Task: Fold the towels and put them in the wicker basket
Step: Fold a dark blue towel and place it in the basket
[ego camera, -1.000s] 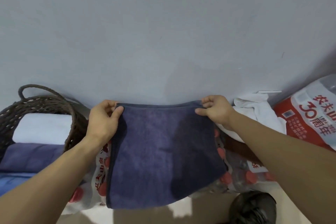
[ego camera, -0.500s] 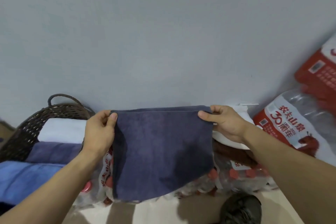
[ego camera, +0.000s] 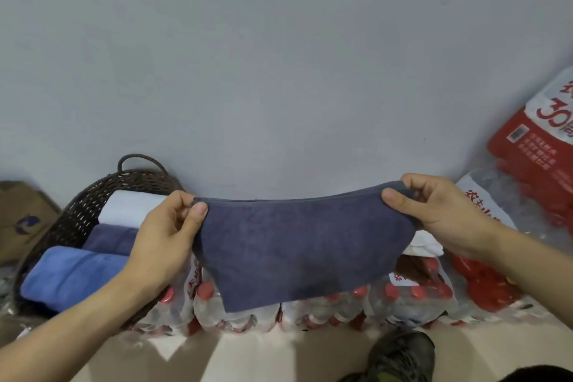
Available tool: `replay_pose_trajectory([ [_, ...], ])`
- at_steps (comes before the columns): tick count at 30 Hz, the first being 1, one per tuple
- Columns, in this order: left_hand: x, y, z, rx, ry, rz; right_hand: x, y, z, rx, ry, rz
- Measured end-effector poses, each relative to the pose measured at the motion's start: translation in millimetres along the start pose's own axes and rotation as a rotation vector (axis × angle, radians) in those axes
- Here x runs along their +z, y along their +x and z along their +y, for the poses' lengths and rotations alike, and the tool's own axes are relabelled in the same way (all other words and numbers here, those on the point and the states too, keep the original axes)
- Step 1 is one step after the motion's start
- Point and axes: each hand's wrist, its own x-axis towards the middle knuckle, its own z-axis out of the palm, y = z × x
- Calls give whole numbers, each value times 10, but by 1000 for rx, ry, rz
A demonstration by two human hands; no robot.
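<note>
Bare grey wall (ego camera: 279,56); navy towel (ego camera: 297,245) held taut just right of the wicker basket (ego camera: 77,214).
Left hand (ego camera: 161,242) and right hand (ego camera: 440,217) each pinch a top corner; best to match edges squarely before folding.

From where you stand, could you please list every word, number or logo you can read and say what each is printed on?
"30": large red digits on the white top of the red water-bottle pack at far right.
White small print and a code square on that pack's red panel: too blurred to read.
Red Chinese characters on the clear bottle wrap beside the right hand: partly hidden, not legible.
Purple logo on the cardboard box: no words.
</note>
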Motion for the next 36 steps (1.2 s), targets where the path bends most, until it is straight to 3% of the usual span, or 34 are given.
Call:
replay_pose_trajectory([
  [6,-62,-3,-64,-24,33,-72,-76,-46,184,100,-67,-76],
  [20,645,864,-1147,-176,547,-42,382,1141,1442,268,-373,367],
  [29,839,1300,-1614,-104,921,-71,403,1799,1890,274,-843,299],
  [32,936,1243,-1566,-77,898,6,440,1805,1949,297,-844,330],
  [34,1086,1110,-1434,58,921,56,503,1726,1938,303,-759,399],
  [36,1306,858,-1265,182,862,1,562,1575,1911,291,-687,481],
])
